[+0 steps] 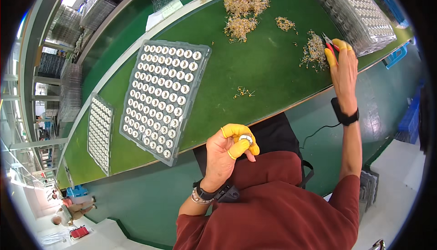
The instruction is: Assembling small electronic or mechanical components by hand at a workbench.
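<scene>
My left hand (230, 147), with yellow finger covers, is closed in a pinch above my lap. Between its thumb and fingers sits a small round white part (246, 137), partly hidden by the fingertips. Over at the table's right side, my right hand (342, 65) has its yellow-covered thumb and fingers around the red handles of small pliers (328, 43). The pliers' dark tips point away from me. Just left of them lies a pile of small wire-legged components (314, 52).
A clear tray (184, 109) of round white parts lies on the green table (268, 75), with a second tray (99, 134) farther left. Larger component piles (243, 2) sit at the back. Several loose components (244, 92) lie nearer me. Stacked trays (359, 13) stand at the right.
</scene>
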A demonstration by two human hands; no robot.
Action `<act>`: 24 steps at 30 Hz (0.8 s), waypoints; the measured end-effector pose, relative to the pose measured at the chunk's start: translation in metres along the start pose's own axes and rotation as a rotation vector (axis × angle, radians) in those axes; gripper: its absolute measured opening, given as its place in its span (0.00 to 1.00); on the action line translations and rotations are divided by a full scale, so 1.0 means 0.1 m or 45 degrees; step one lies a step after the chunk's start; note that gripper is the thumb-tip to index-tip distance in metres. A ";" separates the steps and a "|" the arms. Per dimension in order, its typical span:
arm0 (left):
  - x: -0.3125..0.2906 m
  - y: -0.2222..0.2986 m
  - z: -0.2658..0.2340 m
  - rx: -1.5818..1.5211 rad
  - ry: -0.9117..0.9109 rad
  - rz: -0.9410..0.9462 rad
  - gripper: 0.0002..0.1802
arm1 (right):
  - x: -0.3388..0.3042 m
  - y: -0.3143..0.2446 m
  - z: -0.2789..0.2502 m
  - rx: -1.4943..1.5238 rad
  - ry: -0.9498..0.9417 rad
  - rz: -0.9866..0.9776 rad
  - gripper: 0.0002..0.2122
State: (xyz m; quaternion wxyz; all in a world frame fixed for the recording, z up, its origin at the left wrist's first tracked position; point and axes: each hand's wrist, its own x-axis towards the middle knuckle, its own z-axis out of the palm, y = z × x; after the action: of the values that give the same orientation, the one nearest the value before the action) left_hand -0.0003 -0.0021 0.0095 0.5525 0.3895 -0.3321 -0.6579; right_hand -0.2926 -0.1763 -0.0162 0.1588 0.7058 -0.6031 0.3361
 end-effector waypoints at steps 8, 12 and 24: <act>-0.06 0.00 -0.01 -0.001 -0.024 -0.068 0.09 | -0.56 -1.40 -0.58 1.545 -0.507 -0.348 0.10; -0.09 0.00 -0.04 -0.009 -0.041 -0.080 0.11 | -0.64 -1.47 -0.51 1.599 -0.505 -0.442 0.13; -0.11 -0.06 -0.07 0.054 -0.043 -0.128 0.09 | -0.70 -1.34 -0.26 1.632 -0.641 -0.813 0.14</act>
State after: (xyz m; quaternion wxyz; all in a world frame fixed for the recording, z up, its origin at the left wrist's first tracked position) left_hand 0.0036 0.0100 0.0028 0.5047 0.4062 -0.3353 -0.6840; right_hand -0.1753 -0.0779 -0.0194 -0.3353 0.8557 -0.0744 0.3872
